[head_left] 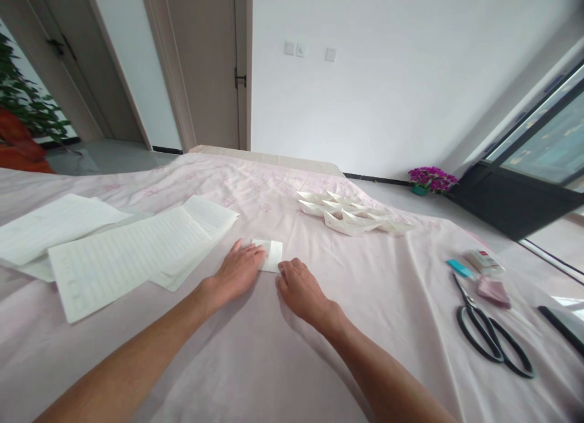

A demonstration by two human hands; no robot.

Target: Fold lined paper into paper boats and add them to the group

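Observation:
A small folded piece of white paper lies on the pink cloth in front of me. My left hand rests on its left part, palm down, fingers stretched out and lying flat. At the paper's lower right corner my right hand has its fingers curled and pinched on the edge. Beyond the hands, to the right, several folded paper boats stand close together. Loose sheets of lined paper overlap on the left, short of my left hand.
Black-handled scissors lie at the right, near a blue strip, a small box and a pink item. A dark-edged object sits at the far right. The pink cloth is wrinkled.

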